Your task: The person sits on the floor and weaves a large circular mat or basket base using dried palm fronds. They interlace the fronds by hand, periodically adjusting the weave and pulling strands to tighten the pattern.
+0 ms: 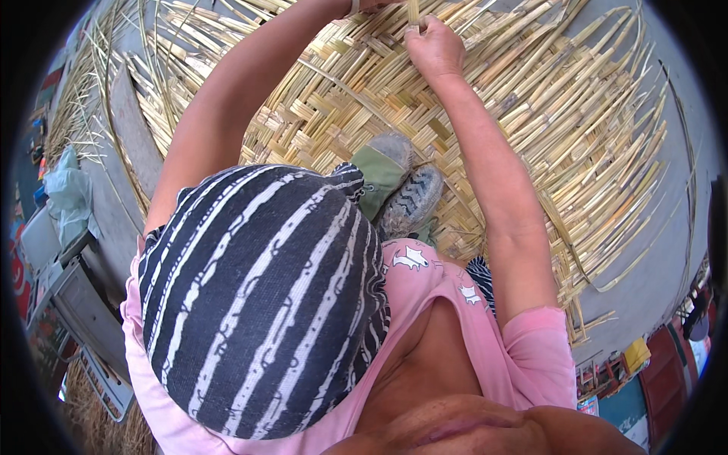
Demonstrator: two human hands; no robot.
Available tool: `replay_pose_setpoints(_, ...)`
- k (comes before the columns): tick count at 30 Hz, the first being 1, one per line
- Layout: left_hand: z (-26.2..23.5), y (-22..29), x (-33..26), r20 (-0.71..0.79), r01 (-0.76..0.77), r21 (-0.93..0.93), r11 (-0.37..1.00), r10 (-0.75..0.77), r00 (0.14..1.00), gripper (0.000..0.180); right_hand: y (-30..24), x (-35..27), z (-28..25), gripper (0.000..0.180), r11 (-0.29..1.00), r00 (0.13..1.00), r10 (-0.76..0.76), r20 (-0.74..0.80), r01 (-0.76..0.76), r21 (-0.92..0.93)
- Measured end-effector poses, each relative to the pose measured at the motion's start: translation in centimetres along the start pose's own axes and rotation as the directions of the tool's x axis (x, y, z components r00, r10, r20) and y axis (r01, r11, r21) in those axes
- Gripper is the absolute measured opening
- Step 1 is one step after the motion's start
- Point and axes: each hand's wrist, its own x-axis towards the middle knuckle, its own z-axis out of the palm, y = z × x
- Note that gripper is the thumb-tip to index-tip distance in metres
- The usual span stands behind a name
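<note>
A woven mat (303, 125) of pale split strips, likely cane or bamboo, spreads out before me, with long loose ends fanning out at its right and far sides. My right hand (437, 50) is closed with thumb and fingers around a flat pale strip (413, 12) that stands up past the upper edge of the picture. Close by on the left, my left hand (370, 4) is mostly cut off by that edge, so its grip is hidden. Both arms reach forward over the mat. My shoes (384, 155) rest on the woven part, below the hands.
A flat grey board (135, 125) lies at the mat's left side, among loose thin strips (87, 91). Farther left, a grey chair (83, 299) stands near a pale plastic bag (70, 189). My knee in striped cloth (262, 303) fills the lower middle.
</note>
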Motion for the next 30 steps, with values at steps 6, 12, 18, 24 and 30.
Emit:
replay_pose_setpoints(6,0.6,3.8,-1.0,-0.098,0.082,0.352,0.932,-0.050,0.994,0.042,0.4,-0.6,-0.4,0.036,0.989,0.997,0.064,-0.032,-0.059,0.139)
replay_pose_setpoints(12,0.8,3.6,-0.7,-0.153,0.050,0.488,0.871,0.029,0.988,0.033,0.2,-1.0,-0.4,0.036,0.980,0.997,0.064,-0.047,-0.054,0.190)
replay_pose_setpoints(18,0.1,3.9,-0.5,-0.088,0.027,0.372,0.928,0.006,0.996,0.031,0.7,-1.2,-0.2,0.036,0.988,0.997,0.024,-0.072,-0.012,0.153)
replay_pose_setpoints(24,-0.8,4.3,-1.9,-0.121,0.035,0.363,0.931,0.010,0.993,0.027,0.5,-1.3,-0.1,0.035,0.980,0.998,0.035,-0.049,-0.024,0.200)
replay_pose_setpoints(30,1.6,6.1,-3.6,-0.167,0.000,0.810,0.586,0.230,0.959,0.024,1.0,-1.2,-0.1,0.035,0.977,0.999,0.007,-0.040,0.002,0.213)
